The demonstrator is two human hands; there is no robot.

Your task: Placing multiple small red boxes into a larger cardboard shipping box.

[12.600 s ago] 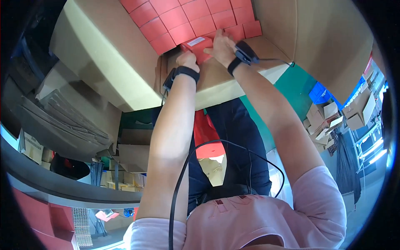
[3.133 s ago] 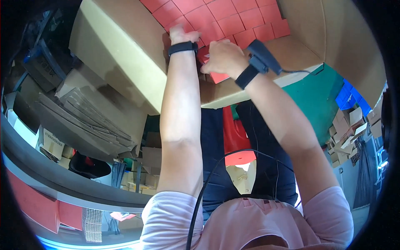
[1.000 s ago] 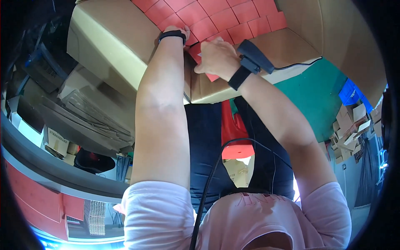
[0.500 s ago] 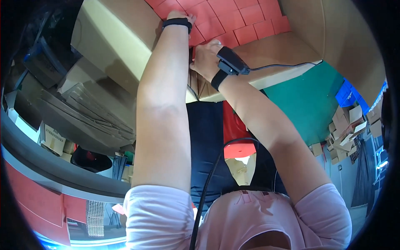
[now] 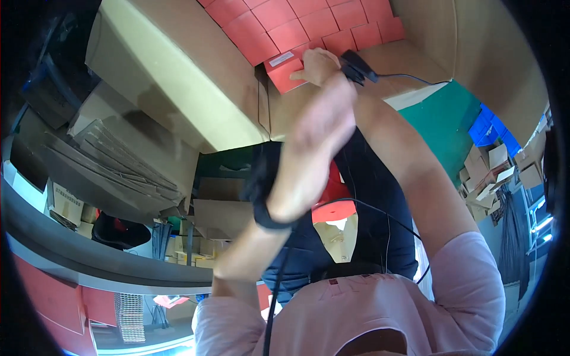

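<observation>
- A pink shirt [image 5: 368, 314] is seen nearest, along the lower edge, with a black cable [image 5: 274, 308] running up to a black wristband [image 5: 261, 204].
- The left hand [image 5: 314, 133] is raised and blurred in mid-air, above the dark trousers [image 5: 362, 237]; nothing is seen in it, and whether its fingers are apart or together cannot be told.
- The right hand [image 5: 317, 64], wearing a black strap [image 5: 355, 64], is closed on a red box [image 5: 285, 70] at the near edge of the carton's [image 5: 178, 77] open mouth.
- Beyond it, rows of red packs [image 5: 309, 24] are stacked inside the carton.
- Flattened cardboard [image 5: 113, 160] is piled at the left.
</observation>
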